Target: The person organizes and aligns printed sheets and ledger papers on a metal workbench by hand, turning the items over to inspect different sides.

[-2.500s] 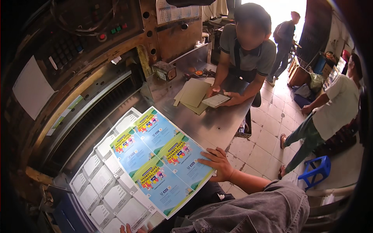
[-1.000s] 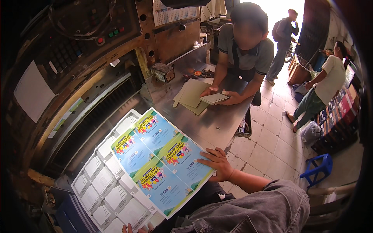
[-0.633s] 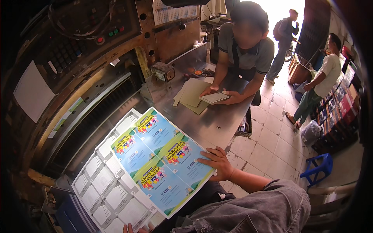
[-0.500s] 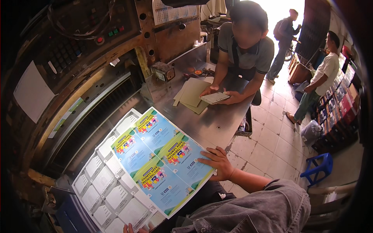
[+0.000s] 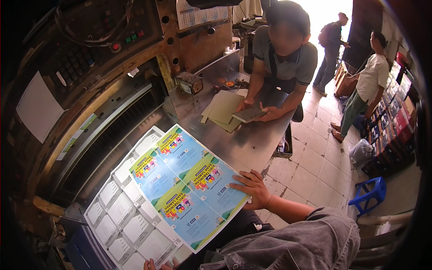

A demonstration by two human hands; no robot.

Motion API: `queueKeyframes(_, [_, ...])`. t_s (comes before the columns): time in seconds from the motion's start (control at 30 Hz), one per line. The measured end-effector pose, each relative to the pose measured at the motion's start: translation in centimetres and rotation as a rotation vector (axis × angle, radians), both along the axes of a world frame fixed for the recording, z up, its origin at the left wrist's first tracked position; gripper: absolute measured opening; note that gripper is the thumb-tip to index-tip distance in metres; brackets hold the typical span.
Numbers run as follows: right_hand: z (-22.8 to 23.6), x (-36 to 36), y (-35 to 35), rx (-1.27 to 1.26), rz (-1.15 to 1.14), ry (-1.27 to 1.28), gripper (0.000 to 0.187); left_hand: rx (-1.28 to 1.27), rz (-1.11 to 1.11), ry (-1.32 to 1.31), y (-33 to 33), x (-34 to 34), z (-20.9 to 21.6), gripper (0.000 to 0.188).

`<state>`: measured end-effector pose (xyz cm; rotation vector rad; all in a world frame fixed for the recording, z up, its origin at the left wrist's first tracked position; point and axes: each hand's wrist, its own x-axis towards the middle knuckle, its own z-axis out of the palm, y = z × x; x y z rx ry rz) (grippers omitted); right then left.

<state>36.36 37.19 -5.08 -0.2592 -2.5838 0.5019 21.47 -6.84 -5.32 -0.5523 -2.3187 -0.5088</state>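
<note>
A colourful printed sheet [image 5: 189,189] with four blue, green and yellow panels lies slantwise in front of me. Under it, and showing to its left, is a larger grey-and-white printed sheet [image 5: 123,220] with rows of boxes. My right hand [image 5: 254,191] grips the colourful sheet's right edge, fingers spread on top and the thumb hidden. At the bottom rim, only the fingertips of my left hand [image 5: 155,264] show, curled over the near edge of the grey-and-white sheet. The rest of that hand is out of view.
A large machine with a button panel [image 5: 116,47] and a dark slot stands at left. Across the metal table [image 5: 245,150], a co-worker [image 5: 288,58] leans, holding a phone [image 5: 249,114] beside grey boards [image 5: 225,106]. A blue stool [image 5: 368,195], stacked goods and two more people are at right.
Both my hands and the sheets stay nearly still. The co-worker's phone has darkened. At right, the person in the white shirt stands more upright and has shifted, as has the person at the doorway.
</note>
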Motion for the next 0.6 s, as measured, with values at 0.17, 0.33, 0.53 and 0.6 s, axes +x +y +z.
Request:
queueKeyframes(0.17, [-0.15,-0.04,-0.04,0.006,-0.001,0.010,0.078,0.007,-0.002,0.010,0.40,0.09,0.41,0.054])
queueKeyframes(0.33, [0.30,-0.17,-0.11,0.023,-0.004,0.025,0.068,0.012,0.010,-0.021,0.53,0.19,0.70,0.052])
queueKeyframes(0.53, [-0.14,-0.07,0.02,0.008,-0.001,0.009,0.077,0.020,0.010,-0.026,0.41,0.22,0.46,0.051])
queueKeyframes(0.6, [-0.09,-0.09,-0.02,0.006,-0.003,0.011,0.077,0.020,0.006,-0.011,0.66,0.22,0.75,0.051])
